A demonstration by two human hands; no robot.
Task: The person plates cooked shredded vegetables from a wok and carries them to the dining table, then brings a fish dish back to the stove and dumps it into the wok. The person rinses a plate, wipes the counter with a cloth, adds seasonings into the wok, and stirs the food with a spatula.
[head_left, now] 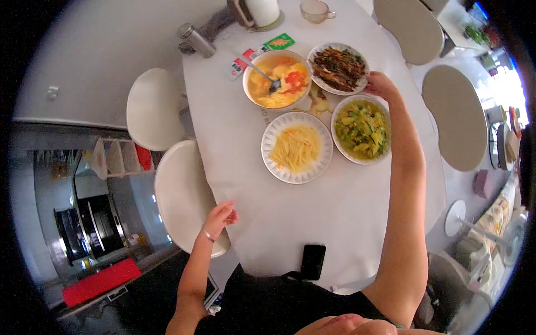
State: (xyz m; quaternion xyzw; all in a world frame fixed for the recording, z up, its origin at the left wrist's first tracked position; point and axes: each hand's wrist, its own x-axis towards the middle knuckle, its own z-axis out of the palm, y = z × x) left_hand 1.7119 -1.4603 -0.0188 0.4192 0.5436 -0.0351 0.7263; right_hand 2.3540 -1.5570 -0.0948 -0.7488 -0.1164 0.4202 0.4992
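My right hand (381, 86) stretches across the table and grips the right rim of a white plate (311, 54) with a dark brown stir-fried dish (338, 68). Just below it is a plate of chopped green vegetables (362, 129), partly behind my forearm. A large bowl of tomato and egg soup (277, 78) stands to the left with a metal spoon (262, 73) leaning in it. Nearer me lies a fluted white plate (268, 159) of pale yellow shreds (296, 149). Over the table's left edge, my left hand (221, 218) is free, its fingers loosely bent and apart.
A black phone (313, 262) lies at the near table edge (268, 245). At the far end are a kettle (262, 12), a glass cup (316, 11), a metal flask (196, 40) and colourful packets (279, 42). White chairs (153, 109) line the left side; beige seats (455, 117) stand right.
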